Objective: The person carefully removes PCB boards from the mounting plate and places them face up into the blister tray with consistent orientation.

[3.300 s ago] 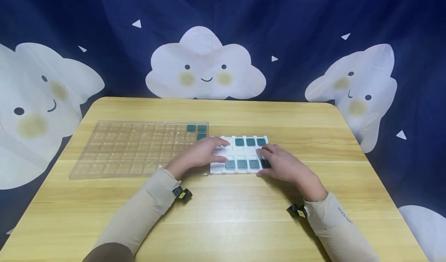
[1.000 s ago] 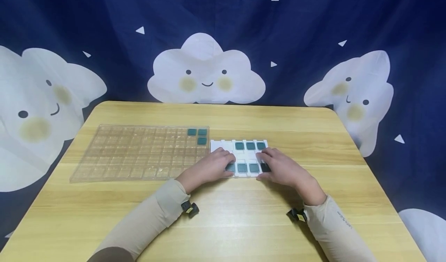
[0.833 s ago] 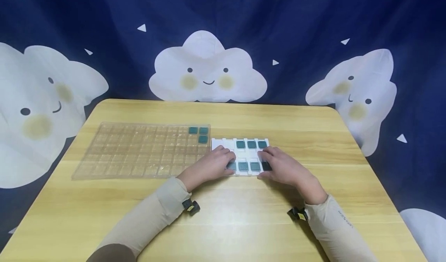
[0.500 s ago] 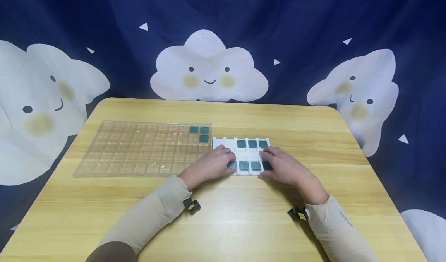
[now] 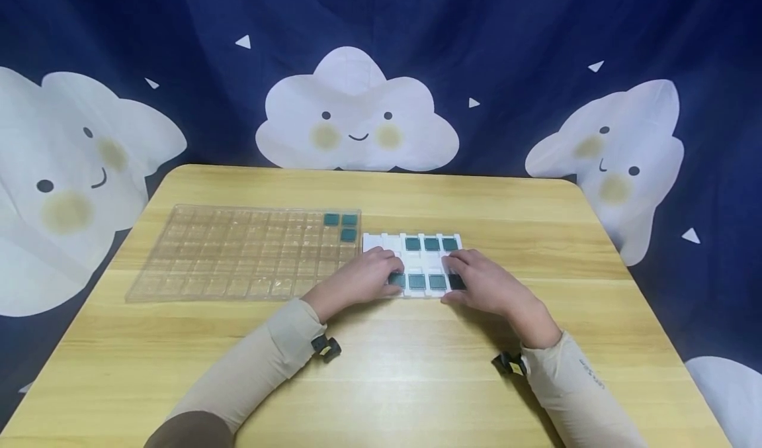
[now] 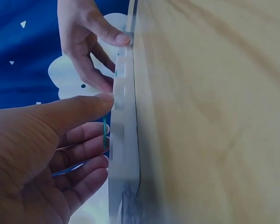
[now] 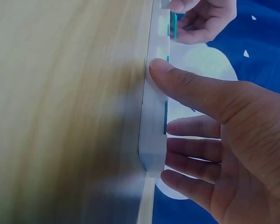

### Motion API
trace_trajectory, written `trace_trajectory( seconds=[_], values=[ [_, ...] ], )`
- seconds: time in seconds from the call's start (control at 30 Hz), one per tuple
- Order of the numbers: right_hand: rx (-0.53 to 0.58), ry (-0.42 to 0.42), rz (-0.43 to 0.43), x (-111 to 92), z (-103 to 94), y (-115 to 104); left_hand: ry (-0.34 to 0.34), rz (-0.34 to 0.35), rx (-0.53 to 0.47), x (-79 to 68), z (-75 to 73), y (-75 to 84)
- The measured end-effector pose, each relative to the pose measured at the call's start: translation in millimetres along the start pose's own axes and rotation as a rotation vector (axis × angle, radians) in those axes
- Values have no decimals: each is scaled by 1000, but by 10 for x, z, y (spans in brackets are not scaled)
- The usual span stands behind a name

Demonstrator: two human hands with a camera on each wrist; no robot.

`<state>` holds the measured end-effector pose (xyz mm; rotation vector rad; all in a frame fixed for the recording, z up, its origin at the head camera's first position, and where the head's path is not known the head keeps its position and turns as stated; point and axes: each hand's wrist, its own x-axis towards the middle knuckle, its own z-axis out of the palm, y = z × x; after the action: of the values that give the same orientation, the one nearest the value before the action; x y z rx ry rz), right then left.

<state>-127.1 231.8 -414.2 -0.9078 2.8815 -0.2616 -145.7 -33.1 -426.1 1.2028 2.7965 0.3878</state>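
Note:
A white tray (image 5: 375,241) lies on the table, with green square chips (image 5: 417,282) in its near and far rows. My left hand (image 5: 363,277) is over its left part; thumb and fingers pinch the near row's leftmost green chip (image 5: 396,281). In the right wrist view this chip (image 7: 173,26) stands up out of the tray. At the tray's right end, my right hand (image 5: 491,282) holds it, the thumb (image 7: 161,66) against the near side and the fingers on top. That hand partly covers a dark square in the near right corner.
A clear compartment tray (image 5: 238,256) lies flat to the left, beside the white tray. Green chips (image 5: 348,235) sit in its far right corner. A wooden table (image 5: 381,382) extends in front, and a blue curtain with printed clouds hangs behind.
Earlier, my left hand was over the tray's left end with thumb and fingers spread. It has moved right and closed on a near-row chip. My right hand has stayed at the tray's right end.

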Motion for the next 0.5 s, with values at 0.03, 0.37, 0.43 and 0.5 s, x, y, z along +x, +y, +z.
trace_trajectory(
  seconds=[0.03,0.37,0.43,0.5],
  values=[
    [2,2,0,2,-6,-2,0,-2,-4,1,-9,-6],
    [-7,5,-9,8,-18,-2,-6,-39,-60,-13,-114,-33],
    [-6,3,-7,6,-13,-1,-15,-46,-63,-14,-128,-41],
    [-6,2,-9,7,-3,1,-21,-51,-66,-15,-135,-54]
  ],
)
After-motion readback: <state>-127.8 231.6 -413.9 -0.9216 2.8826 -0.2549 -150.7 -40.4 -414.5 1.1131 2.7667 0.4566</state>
